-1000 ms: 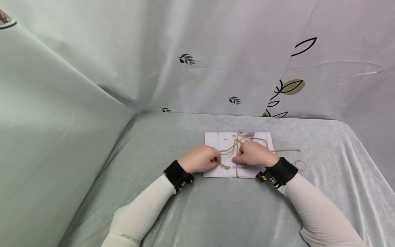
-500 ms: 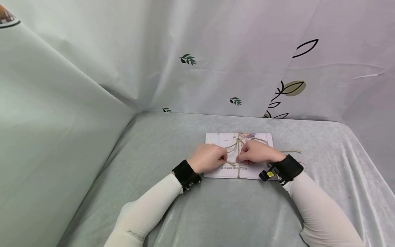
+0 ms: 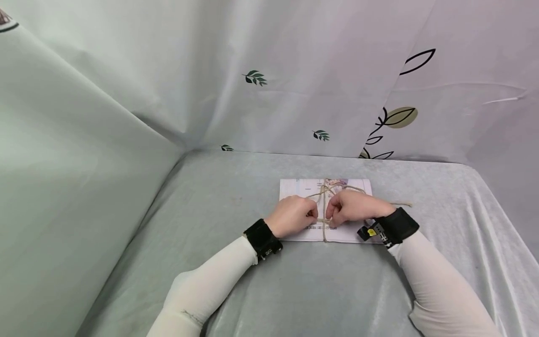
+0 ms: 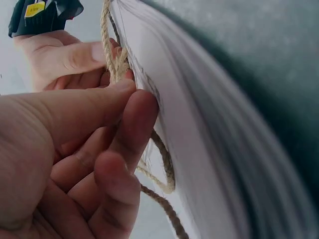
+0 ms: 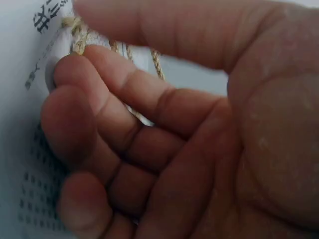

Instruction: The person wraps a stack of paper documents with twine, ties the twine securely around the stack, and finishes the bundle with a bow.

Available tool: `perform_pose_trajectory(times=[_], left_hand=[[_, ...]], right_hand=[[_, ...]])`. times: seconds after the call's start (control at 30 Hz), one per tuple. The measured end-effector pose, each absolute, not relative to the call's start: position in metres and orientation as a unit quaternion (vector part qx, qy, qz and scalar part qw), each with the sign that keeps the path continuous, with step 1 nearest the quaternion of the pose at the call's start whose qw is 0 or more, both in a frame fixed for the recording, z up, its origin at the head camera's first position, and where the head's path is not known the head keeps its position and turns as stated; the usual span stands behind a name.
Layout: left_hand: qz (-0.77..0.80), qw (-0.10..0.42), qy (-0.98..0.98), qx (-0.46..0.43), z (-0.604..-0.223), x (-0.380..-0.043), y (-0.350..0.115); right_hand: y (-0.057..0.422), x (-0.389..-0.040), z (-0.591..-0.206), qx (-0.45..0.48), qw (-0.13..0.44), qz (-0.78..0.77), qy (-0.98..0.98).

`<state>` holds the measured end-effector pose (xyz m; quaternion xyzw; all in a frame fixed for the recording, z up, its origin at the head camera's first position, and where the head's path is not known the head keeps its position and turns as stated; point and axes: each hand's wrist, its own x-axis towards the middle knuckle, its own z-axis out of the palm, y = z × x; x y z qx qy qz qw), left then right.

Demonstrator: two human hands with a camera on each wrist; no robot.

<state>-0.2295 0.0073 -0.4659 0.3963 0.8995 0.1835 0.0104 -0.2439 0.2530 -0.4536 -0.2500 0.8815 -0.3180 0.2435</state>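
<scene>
A flat stack of folded newspapers (image 3: 289,188) lies on the cloth, with twine (image 3: 324,234) running round it from far to near edge and loose loops on top. My left hand (image 3: 293,216) pinches a twine end between thumb and forefinger, close to the lengthwise strand. Just right of that strand, my right hand (image 3: 357,207) has thumb and forefinger closed about the twine tip (image 5: 77,42). Both hands' fingertips nearly meet low over the paper. In the left wrist view the twine (image 4: 162,154) curves down beside the stack's layered edge; the pinched end is partly hidden by fingers.
A grey cloth (image 3: 236,196) covers the table. White sheeting (image 3: 286,103) with leaf prints hangs behind, and a plain sheet (image 3: 84,154) slopes at the left. Another twine tail (image 3: 402,204) extends past the stack's right side. Black camera straps (image 3: 262,238) circle both wrists.
My left hand has moved right with the twine end, up to the lengthwise strand. My right hand has shifted slightly right, its fingertips now at that end.
</scene>
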Motion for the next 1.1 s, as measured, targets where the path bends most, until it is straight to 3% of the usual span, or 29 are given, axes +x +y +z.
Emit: perform_pose_trajectory(times=[0.27,0.47,0.67,0.9,1.1], left_hand=[[0.217,0.021,0.891,0.397,-0.47,-0.23,0.01],[0.237,0.033,0.888,0.393,-0.465,-0.232,0.006],[0.261,0.012,0.88,0.396,-0.459,-0.234,0.002],[0.285,-0.009,0.866,0.41,-0.458,-0.236,0.004],[0.322,0.013,0.855,0.406,-0.457,-0.234,0.005]], right_hand=[[0.252,-0.242,-0.459,-0.312,0.197,-0.277,0.887],[0.266,-0.24,-0.448,-0.305,0.208,-0.265,0.891],[0.285,-0.237,-0.424,-0.283,0.213,-0.277,0.893],[0.298,-0.232,-0.407,-0.255,0.163,-0.324,0.896],[0.292,-0.23,-0.402,-0.246,0.119,-0.388,0.88]])
